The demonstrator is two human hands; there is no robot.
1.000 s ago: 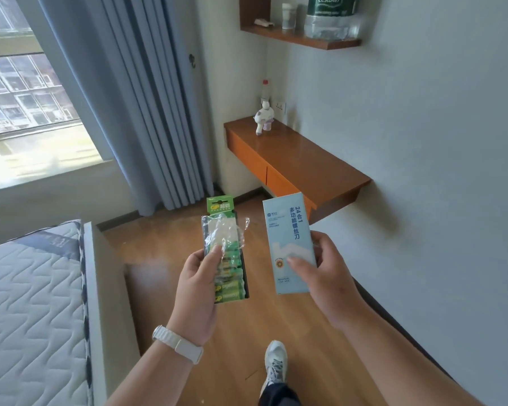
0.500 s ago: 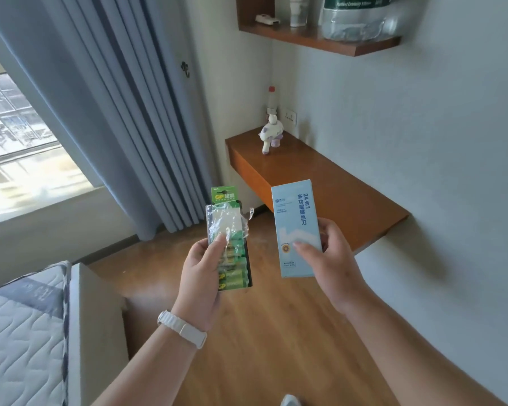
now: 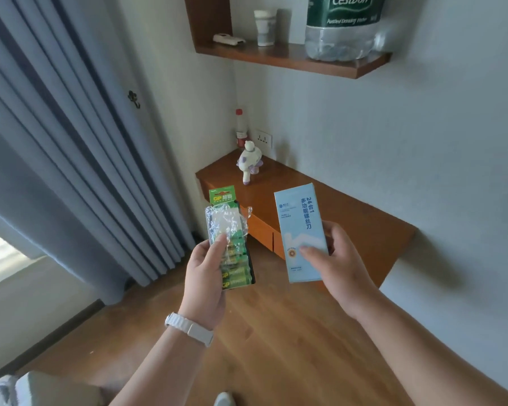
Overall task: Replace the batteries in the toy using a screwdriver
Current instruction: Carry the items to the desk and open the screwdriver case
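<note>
My left hand [image 3: 205, 273] grips a green pack of batteries [image 3: 232, 247] with torn clear plastic at its top, held upright in front of me. My right hand [image 3: 332, 265] holds a light blue screwdriver-set box [image 3: 301, 227] by its lower part, thumb on the front. A small white and purple toy [image 3: 249, 162] stands upright at the far end of the wall-mounted wooden desk [image 3: 349, 218], beyond both hands.
A red-capped bottle [image 3: 240, 127] and a wall socket [image 3: 264, 139] are behind the toy. Above, a wooden shelf [image 3: 291, 58] carries a large water jug [image 3: 342, 27], a cup and a remote. Grey curtains [image 3: 79, 148] hang at left. Wooden floor lies below; a mattress corner shows at bottom left.
The view has moved closer to the desk and tilted up; the bed has slid almost out of view. Both hands keep holding the battery pack and the box as before.
</note>
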